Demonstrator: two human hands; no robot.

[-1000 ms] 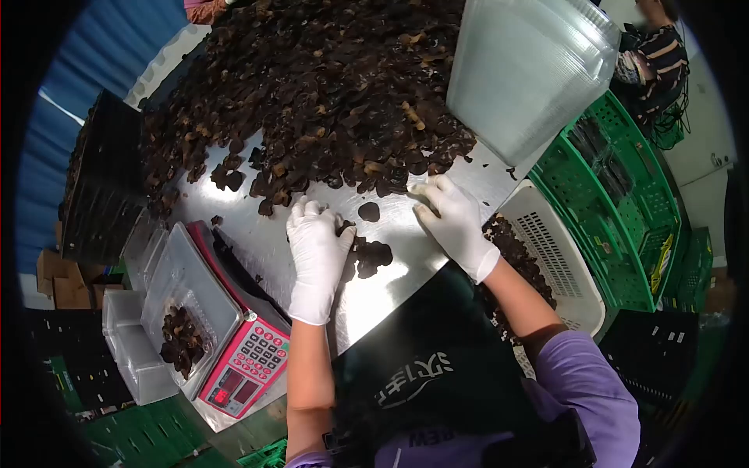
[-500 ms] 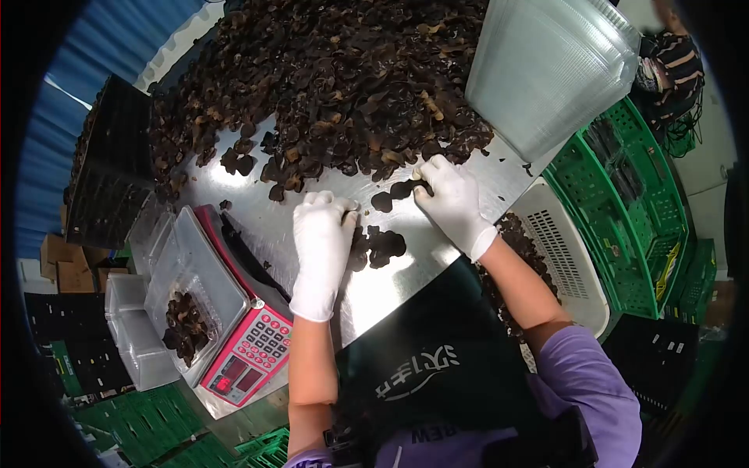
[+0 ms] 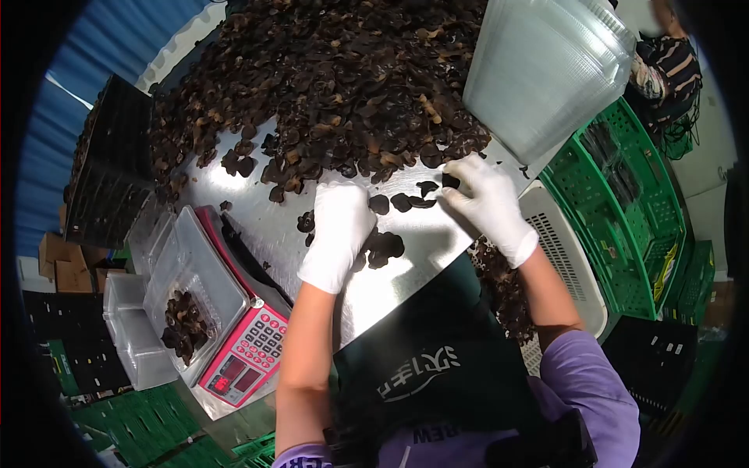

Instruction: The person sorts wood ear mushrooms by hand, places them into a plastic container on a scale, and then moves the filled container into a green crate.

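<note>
Both hands wear white gloves over a metal table point(image 3: 413, 288). My left hand point(image 3: 339, 226) is closed, fingers curled down near the edge of the big pile of dark, wood-ear-like pieces point(image 3: 351, 86); whatever it holds is hidden. My right hand point(image 3: 488, 203) pinches a dark piece point(image 3: 450, 180) between thumb and fingers. Between the hands lie several loose pieces point(image 3: 401, 203). A small cluster point(image 3: 385, 248) rests just right of my left hand, and another point(image 3: 306, 222) sits at its left side.
At left, a red scale point(image 3: 248, 351) bears a clear tray holding dark pieces point(image 3: 186, 324). Stacked clear containers point(image 3: 550, 74) stand at upper right. A white basket point(image 3: 573, 265) and green crates point(image 3: 624, 203) are at right. Another person point(image 3: 667, 74) is at top right.
My right hand has moved right, leaving loose pieces in a row. My left hand has shifted right and slightly up, turning its back to view and uncovering the cluster at its left.
</note>
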